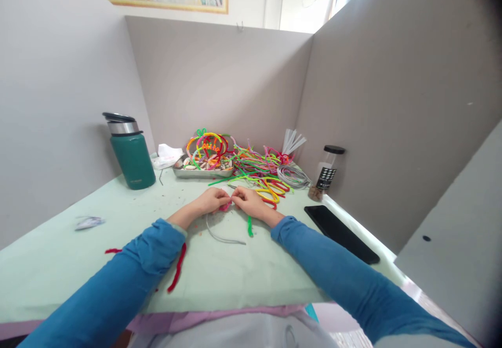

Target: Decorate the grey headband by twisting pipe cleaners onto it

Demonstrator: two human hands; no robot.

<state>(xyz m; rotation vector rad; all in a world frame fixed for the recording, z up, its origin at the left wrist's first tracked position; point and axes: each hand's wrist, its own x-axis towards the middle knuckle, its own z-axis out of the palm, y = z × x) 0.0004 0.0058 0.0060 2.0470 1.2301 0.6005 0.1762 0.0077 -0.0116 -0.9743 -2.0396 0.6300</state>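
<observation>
My left hand is closed in a pinch on a small pink fuzzy piece near the middle of the table. Right beside it, with fingertips meeting, my right hand is also pinched; what lies between its fingertips is too small to make out. A thin grey wire curves down on the cloth below the hands. Under my right wrist lies a short green fuzzy stem. A dark red stem rests by my left sleeve. Yellow and red bent stems are just beyond my right hand.
At the back, a metal tray holds colourful rings and pieces, beside piled fuzzy stems and coiled wire. A green bottle stands left; a jar and black phone are right. Grey partitions surround the table.
</observation>
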